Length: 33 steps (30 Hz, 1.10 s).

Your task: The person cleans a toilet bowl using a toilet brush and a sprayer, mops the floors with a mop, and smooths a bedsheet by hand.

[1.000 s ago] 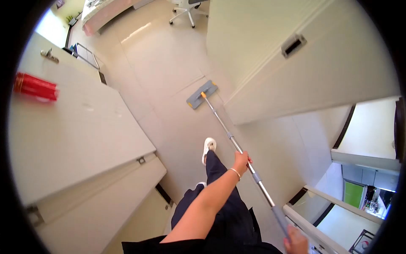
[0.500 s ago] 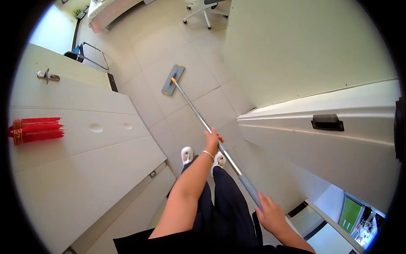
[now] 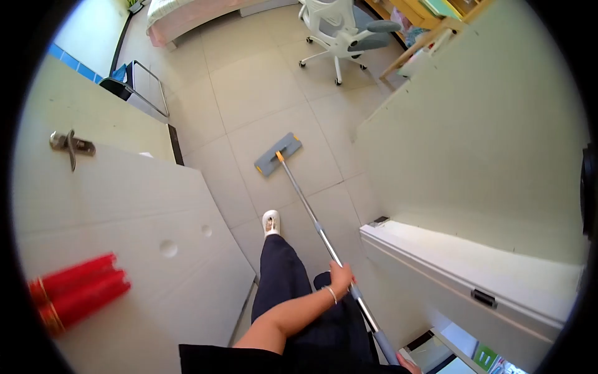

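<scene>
A flat mop [image 3: 268, 163] with a grey rectangular head and orange end clips rests on the tiled floor ahead of me. Its silver pole slants down toward my body. My left hand [image 3: 341, 278], with a bracelet at the wrist, is wrapped round the middle of the pole. Low in the view, my right hand [image 3: 408, 363] is at the grey grip of the mop's upper end; only part of it shows, the rest being cut off by the frame edge.
On the left stands an open white door [image 3: 187, 206] with a metal handle and red tassels. A door frame [image 3: 430, 255] borders the right side. Farther on are a white swivel chair [image 3: 336, 43], a bed [image 3: 199, 15] and a folding chair [image 3: 134, 87] by the wall.
I have stepped forward through the doorway, and more of the room shows. The mop head sits nearer to me and is turned more crosswise. Both hands appear lower and farther right.
</scene>
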Motion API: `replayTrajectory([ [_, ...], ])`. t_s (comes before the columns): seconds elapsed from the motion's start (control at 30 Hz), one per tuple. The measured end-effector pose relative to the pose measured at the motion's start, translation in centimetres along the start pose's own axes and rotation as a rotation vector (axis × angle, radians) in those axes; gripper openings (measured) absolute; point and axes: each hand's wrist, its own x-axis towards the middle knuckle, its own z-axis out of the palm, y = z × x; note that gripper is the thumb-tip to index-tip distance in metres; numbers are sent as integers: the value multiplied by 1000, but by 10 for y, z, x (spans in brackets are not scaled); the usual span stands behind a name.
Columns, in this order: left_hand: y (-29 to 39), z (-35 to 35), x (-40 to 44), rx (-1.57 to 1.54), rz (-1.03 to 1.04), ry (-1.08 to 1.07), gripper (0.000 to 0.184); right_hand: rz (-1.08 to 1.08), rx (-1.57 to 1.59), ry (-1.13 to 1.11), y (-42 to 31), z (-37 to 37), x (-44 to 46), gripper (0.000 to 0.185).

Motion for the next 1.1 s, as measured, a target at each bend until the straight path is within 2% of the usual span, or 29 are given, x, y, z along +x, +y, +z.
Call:
replayTrajectory([
  [0.1, 123, -26, 84, 77, 94, -40, 23, 55, 143, -36, -110, 22, 57, 48],
  [0.17, 213, -34, 137, 34, 177, -57, 18, -238, 89, -28, -135, 46, 123, 50],
  [0.23, 288, -40, 198, 54, 196, -94, 16, -165, 239, -21, -226, 43, 155, 51],
  [0.27, 306, -37, 226, 48, 176, -95, 15, -150, 243, -7, -246, 43, 160, 51],
  [0.33, 330, -32, 212, 71, 174, -118, 17, -146, 499, 10, -276, 41, 169, 50],
  [0.37, 333, -33, 203, 86, 171, -123, 18, -135, 507, 15, -274, 38, 162, 50],
  [0.43, 293, -27, 179, 92, 187, -221, 23, -46, 388, 2, -236, 26, 131, 50],
  [0.47, 274, -19, 162, 205, 137, -254, 28, -20, 383, 27, -215, 18, 112, 51],
  [0.5, 278, -14, 113, 270, 75, -269, 33, 145, 87, 125, -217, 11, 79, 47],
  [0.57, 233, 7, 89, 183, -30, -364, 36, 155, -69, 133, -213, -7, 49, 46],
  [0.6, 239, 20, 77, 142, -125, -363, 35, 148, -126, 132, -218, -12, 43, 46],
  [0.63, 252, 30, 68, 101, -219, -362, 34, 134, -185, 124, -221, -16, 41, 46],
  [0.67, 261, 42, 82, 96, -208, -356, 34, 93, -249, 124, -228, -21, 49, 46],
  [0.73, 286, 59, 123, -33, -361, -473, 24, -30, -411, 141, -245, -42, 77, 45],
  [0.77, 311, 65, 139, -35, -390, -556, 11, -104, -509, 161, -257, -60, 92, 45],
  [0.8, 333, 76, 146, -37, -384, -551, 11, -180, -607, 192, -273, -87, 108, 44],
  [0.83, 368, 94, 150, -253, -346, -618, 8, -257, -696, 230, -295, -118, 124, 44],
  [0.87, 392, 111, 155, -467, -321, -682, 7, -238, -668, 208, -336, -157, 139, 41],
  [0.9, 411, 130, 164, -530, -283, -718, 6, -469, -841, 368, -352, -188, 157, 48],
  [0.93, 425, 146, 173, -604, -247, -743, 6, -541, -897, 418, -380, -219, 170, 48],
  [0.97, 450, 154, 175, -622, -247, -732, 6, -594, -903, 443, -406, -246, 185, 45],
  [1.03, 511, 165, 179, -754, -253, -565, 13, -598, -1021, 423, -457, -285, 212, 42],
  [1.1, 541, 152, 211, -792, -196, -577, 13, -650, -1047, 417, -505, -289, 237, 41],
])
